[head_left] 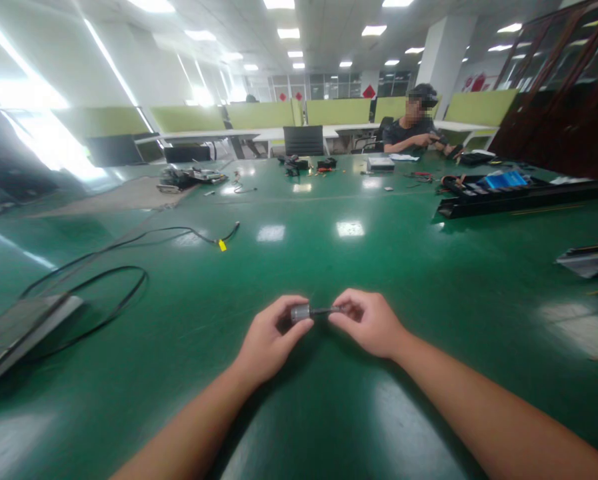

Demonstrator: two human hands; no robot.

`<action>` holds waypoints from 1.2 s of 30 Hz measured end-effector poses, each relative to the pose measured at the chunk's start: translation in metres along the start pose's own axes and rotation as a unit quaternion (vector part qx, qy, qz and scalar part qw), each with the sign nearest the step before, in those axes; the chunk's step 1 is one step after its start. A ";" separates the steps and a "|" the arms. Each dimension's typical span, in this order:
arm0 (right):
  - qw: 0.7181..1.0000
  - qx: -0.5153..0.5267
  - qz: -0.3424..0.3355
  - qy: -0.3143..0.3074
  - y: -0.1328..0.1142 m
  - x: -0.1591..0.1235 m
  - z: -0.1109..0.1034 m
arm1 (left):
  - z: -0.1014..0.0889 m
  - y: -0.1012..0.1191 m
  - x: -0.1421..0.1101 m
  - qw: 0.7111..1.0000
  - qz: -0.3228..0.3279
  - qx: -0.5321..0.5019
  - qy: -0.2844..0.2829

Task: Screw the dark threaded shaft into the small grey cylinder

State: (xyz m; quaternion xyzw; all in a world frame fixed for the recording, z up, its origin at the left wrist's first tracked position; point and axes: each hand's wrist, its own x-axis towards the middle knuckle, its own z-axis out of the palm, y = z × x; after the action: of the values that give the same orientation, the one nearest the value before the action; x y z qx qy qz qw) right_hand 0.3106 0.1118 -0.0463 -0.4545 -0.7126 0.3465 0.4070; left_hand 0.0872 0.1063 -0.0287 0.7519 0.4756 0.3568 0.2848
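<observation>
My left hand (273,333) is closed around a small grey metal cylinder (301,313) that looks like a small motor, thumb below and fingers above. From the cylinder's right end a thin dark rod (321,311) runs level to my right hand (369,323), whose thumb and fingertips pinch its far end. Whether rod and cylinder are one piece or two cannot be made out. Both hands are just above the green tabletop (299,260), close together in the middle of the view.
A flat grey device (23,333) lies at left, with a black cable (123,268) and a yellow tag (222,245). Metal parts (191,177) and black tools (295,165) lie farther back. At right are a long black channel (509,200) and a seated person (411,137).
</observation>
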 end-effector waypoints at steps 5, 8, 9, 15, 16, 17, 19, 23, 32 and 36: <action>1.000 0.005 0.000 -0.001 0.001 0.000 0.000 | 0.000 -0.001 0.000 1.000 -0.001 -0.011 0.000; 1.000 0.007 -0.001 -0.003 0.002 0.000 0.000 | 0.000 -0.002 0.000 1.000 -0.003 -0.019 0.000; 1.000 0.008 -0.002 -0.004 0.002 0.000 0.000 | 0.000 -0.002 0.000 1.000 -0.004 -0.023 0.000; 1.000 0.007 -0.006 -0.003 0.003 0.000 -0.001 | 0.000 -0.003 0.001 0.999 -0.008 -0.036 0.002; 1.000 0.005 -0.007 -0.002 0.003 0.000 -0.001 | 0.000 -0.002 0.001 0.999 -0.008 -0.034 0.003; 1.000 0.002 -0.009 0.000 0.003 0.000 -0.001 | 0.000 -0.002 0.001 0.999 -0.007 -0.033 0.004; 1.000 -0.002 -0.010 0.001 0.002 0.000 -0.001 | 0.000 -0.001 0.001 0.999 -0.007 -0.032 0.004; 1.000 0.000 -0.013 0.000 0.002 0.000 -0.001 | 0.000 -0.001 0.001 0.999 -0.008 -0.038 0.001; 1.000 -0.007 -0.010 0.002 0.001 0.000 -0.002 | 0.001 -0.004 0.000 0.999 -0.008 -0.039 -0.003; 1.000 -0.006 -0.012 0.003 0.002 0.000 -0.002 | 0.001 -0.004 0.000 0.999 -0.004 -0.032 0.000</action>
State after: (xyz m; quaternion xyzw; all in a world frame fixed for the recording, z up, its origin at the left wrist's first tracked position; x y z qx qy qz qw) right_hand 0.3124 0.1127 -0.0469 -0.4494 -0.7187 0.3361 0.4106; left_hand 0.0857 0.1083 -0.0325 0.7404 0.4668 0.3710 0.3102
